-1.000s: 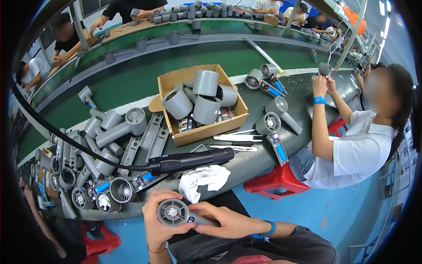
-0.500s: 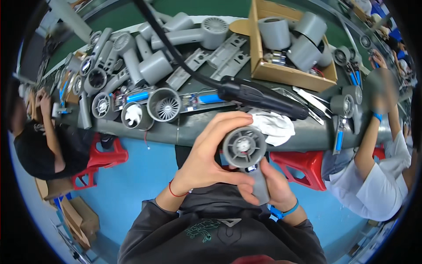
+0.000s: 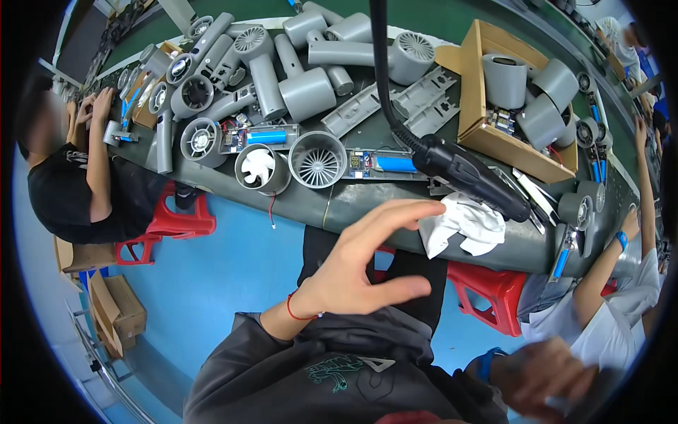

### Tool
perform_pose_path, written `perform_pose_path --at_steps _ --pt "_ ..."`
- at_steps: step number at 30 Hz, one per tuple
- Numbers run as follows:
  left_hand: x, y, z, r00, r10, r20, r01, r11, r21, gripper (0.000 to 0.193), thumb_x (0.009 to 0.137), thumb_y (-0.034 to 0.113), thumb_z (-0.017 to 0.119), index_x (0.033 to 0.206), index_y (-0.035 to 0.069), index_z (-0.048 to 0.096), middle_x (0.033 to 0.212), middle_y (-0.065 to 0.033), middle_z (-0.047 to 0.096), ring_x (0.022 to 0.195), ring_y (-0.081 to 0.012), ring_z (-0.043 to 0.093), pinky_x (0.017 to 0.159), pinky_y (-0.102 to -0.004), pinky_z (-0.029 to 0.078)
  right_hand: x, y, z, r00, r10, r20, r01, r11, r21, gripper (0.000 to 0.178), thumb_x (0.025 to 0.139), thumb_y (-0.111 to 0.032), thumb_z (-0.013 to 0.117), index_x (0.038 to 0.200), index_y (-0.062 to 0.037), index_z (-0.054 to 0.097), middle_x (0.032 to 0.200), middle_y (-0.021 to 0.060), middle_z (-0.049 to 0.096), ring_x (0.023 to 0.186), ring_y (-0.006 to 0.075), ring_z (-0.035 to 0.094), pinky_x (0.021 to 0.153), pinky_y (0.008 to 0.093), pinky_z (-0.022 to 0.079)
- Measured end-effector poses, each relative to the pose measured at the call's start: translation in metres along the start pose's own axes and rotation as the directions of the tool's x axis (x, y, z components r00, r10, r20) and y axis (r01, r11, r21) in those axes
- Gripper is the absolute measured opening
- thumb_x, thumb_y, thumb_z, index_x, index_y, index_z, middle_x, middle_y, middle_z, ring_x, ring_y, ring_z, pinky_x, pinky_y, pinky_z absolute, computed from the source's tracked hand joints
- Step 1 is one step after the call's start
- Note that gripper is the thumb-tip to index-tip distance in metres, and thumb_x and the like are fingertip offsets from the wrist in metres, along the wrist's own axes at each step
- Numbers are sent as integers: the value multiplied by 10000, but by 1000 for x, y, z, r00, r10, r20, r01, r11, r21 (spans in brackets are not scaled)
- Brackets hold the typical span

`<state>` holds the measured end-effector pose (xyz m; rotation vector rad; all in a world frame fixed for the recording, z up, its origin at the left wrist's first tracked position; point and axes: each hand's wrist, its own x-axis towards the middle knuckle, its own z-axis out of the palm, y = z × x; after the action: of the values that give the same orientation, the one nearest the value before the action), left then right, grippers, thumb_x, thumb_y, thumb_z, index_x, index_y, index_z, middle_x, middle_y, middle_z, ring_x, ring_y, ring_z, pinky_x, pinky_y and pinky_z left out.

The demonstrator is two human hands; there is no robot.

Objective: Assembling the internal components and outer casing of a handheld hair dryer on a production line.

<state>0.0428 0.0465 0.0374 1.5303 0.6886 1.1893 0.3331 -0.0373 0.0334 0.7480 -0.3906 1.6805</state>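
My left hand [image 3: 367,261] is held in the air in front of the table edge. Its fingers and thumb are apart and nothing lies between them. A crumpled white cloth [image 3: 462,225] is just beyond its fingertips, under the tip of a black corded hand tool [image 3: 474,177]. Down at the lower right, my right hand [image 3: 547,378] is smeared by motion; whether it holds anything is not visible. Nearest on the table are a grey fan housing with a slotted grille [image 3: 318,160], a housing with a white fan blade [image 3: 258,168] and a handle half with a blue battery [image 3: 393,165].
Several grey fan shells [image 3: 307,92] are heaped along the back. An open cardboard box [image 3: 519,145] of grey cylinders stands at the right, with tweezers-like tools [image 3: 534,198] in front. Co-workers sit on both sides, near red stools [image 3: 487,297].
The grey fan with a handle, held in both hands before, is no longer visible between them. My right hand has swung away to the lower right; my left hand has opened. The view has shifted.
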Motion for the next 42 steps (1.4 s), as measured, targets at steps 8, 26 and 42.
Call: perform_pose_path --at_steps 8,26,42 --pt "-15 -5 0 994 -111 -19 111 994 -21 484 769 66 707 1209 -27 528 1196 -177 570 1069 -243 558 884 -339 458 36 45 0 906 -21 -423 -365 469 -804 527 910 -476 567 1094 14 508 677 133 589 405 167 539 329 284 417" --pt "-27 9 -15 880 -471 62 411 689 -597 804 832 -40 629 1487 64 175 1393 -96 385 1233 -214 474 1030 -342 374 89 77 -43 874 -109 -474 -404 -703 -585 111 807 -76 619 874 10 637 766 94 633 734 219 624 668 306 484" --pt "11 40 -33 928 -370 54 261 744 615 572 722 81 754 1215 39 467 1123 -204 588 994 -417 581 806 -435 483 196 19 -48 921 -145 -362 -371 -610 -700 471 766 -169 725 1168 -26 526 857 -12 511 730 72 503 657 213 408"
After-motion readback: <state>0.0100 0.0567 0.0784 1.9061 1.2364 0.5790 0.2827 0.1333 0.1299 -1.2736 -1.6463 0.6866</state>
